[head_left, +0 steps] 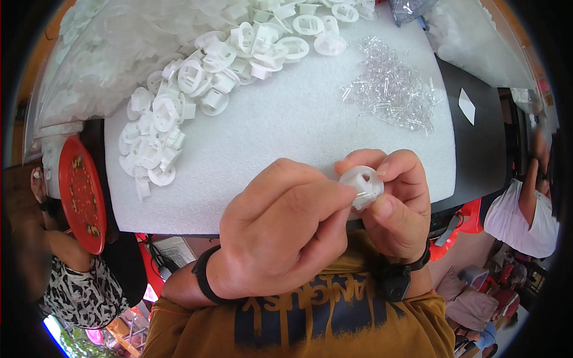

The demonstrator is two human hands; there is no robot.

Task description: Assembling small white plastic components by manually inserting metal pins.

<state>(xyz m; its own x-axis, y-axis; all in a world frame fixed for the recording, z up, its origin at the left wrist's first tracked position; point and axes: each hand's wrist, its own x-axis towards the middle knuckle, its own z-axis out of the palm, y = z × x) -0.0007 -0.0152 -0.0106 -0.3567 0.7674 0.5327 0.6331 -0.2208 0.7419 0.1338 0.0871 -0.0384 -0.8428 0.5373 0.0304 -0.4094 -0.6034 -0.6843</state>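
Observation:
My right hand [406, 206] grips a small round white plastic part [369, 182] between thumb and fingers, its hollow side facing up. My left hand [286, 224] is closed in a pinch against that part's near side. A thin clear pin [360, 194] shows at the left fingertips, touching the white part; how far it sits in it is hidden. Beyond the hands, a loose pile of similar clear pins [391, 86] lies on the white foam sheet [268, 128]. Many matching white plastic parts [164, 113] are heaped along the sheet's far left side.
A large clear bag [113, 65] of white parts stands at the far left, another plastic bag [477, 45] at the far right. A red round tray [82, 194] is left of the sheet. Other people sit on both sides, a patterned sleeve [86, 286] left, a white shirt [516, 218] right.

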